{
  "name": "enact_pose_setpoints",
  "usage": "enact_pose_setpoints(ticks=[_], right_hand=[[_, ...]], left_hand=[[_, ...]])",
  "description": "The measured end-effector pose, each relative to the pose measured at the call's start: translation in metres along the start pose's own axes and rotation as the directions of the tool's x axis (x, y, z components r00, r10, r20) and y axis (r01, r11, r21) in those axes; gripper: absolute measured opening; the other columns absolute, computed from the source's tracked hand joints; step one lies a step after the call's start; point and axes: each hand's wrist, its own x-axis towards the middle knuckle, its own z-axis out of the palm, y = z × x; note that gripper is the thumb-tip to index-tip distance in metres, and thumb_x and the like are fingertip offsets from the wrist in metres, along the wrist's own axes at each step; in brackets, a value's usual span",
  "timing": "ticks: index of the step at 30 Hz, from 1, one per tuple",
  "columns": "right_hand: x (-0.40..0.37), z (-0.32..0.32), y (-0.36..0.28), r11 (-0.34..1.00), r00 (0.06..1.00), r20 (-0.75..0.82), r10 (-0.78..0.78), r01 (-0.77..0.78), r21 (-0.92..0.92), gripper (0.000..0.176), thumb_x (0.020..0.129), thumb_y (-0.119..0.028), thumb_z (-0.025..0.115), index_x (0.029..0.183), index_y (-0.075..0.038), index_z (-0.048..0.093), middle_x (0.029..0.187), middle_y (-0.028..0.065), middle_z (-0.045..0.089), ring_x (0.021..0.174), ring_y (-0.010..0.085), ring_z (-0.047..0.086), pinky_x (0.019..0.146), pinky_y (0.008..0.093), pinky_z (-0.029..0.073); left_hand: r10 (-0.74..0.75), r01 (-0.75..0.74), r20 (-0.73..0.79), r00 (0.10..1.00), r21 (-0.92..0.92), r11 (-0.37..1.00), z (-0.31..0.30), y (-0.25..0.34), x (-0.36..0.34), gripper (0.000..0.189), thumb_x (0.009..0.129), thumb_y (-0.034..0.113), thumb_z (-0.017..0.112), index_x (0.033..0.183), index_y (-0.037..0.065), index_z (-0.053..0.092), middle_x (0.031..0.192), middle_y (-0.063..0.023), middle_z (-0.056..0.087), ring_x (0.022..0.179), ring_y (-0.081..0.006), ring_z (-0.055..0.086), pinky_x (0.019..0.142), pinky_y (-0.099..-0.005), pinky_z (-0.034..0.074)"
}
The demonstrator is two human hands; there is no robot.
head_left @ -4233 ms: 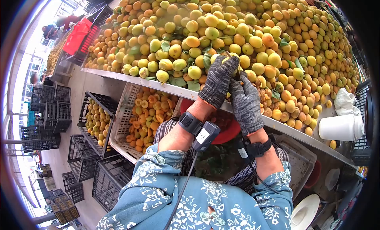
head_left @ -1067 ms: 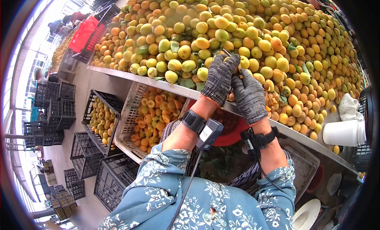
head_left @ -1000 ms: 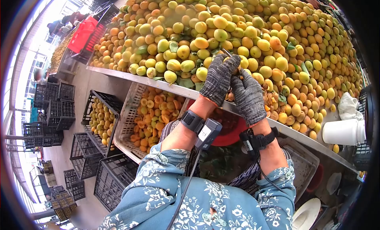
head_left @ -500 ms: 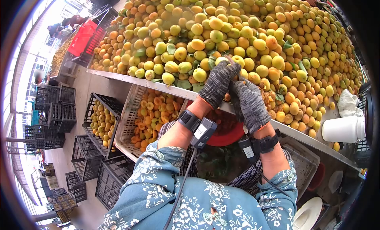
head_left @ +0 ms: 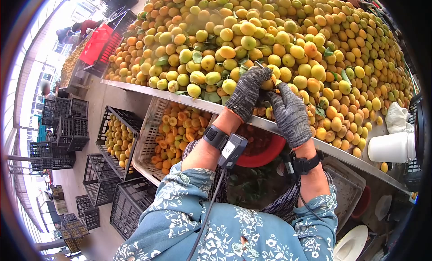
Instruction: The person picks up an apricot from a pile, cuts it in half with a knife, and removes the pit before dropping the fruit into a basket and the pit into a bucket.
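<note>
A huge heap of yellow and orange apricots (head_left: 252,31) covers a metal table (head_left: 135,86). Both my hands wear grey knit gloves and work at the table's near edge. My left hand (head_left: 249,92) is curled round an apricot (head_left: 268,84), and a thin metal blade (head_left: 258,63) sticks out above its fingers. My right hand (head_left: 290,115) sits just to the right and lower, fingers bent, with a pale apricot piece (head_left: 270,112) at its thumb. Under the hands, below the table edge, is a red bowl (head_left: 270,151).
A white crate (head_left: 150,126) of halved apricots and a black crate (head_left: 100,126) of whole ones stand under the table to the left. Empty black crates (head_left: 67,121) line the floor. On the right are a white bucket (head_left: 389,146) and a white cloth (head_left: 397,117). A red crate (head_left: 96,43) and people are far left.
My hands were pressed together on one apricot. Now the right hand has drawn down and to the right, away from the left. The view shifted slightly.
</note>
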Motion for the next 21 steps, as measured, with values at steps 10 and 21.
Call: enact_pose_setpoints(ticks=[10,21], right_hand=[[0.007,0.005,-0.025,0.898,0.950,0.114,0.291,-0.230,-0.374,0.022,0.088,-0.026,0.056,0.102,-0.010,0.058,0.075,0.0160,0.066,0.070,0.0363,0.064,0.063,0.0468,0.049],[0.001,0.013,-0.014,0.907,0.974,0.048,0.222,-0.188,-0.376,0.015,0.086,-0.014,0.050,0.096,-0.007,0.058,0.078,0.0179,0.065,0.074,0.0365,0.065,0.065,0.0469,0.050]], left_hand=[[0.251,-0.251,0.064,0.966,0.467,0.848,-0.012,-0.028,0.016,0.021,0.096,0.018,0.047,0.101,0.003,0.062,0.098,-0.0088,0.062,0.090,-0.0161,0.058,0.074,-0.0284,0.047],[0.369,0.000,-0.284,0.885,0.792,0.610,0.019,-0.027,0.015,0.045,0.083,0.039,0.065,0.091,-0.005,0.060,0.076,-0.0239,0.062,0.075,-0.0381,0.062,0.067,-0.0443,0.048]])
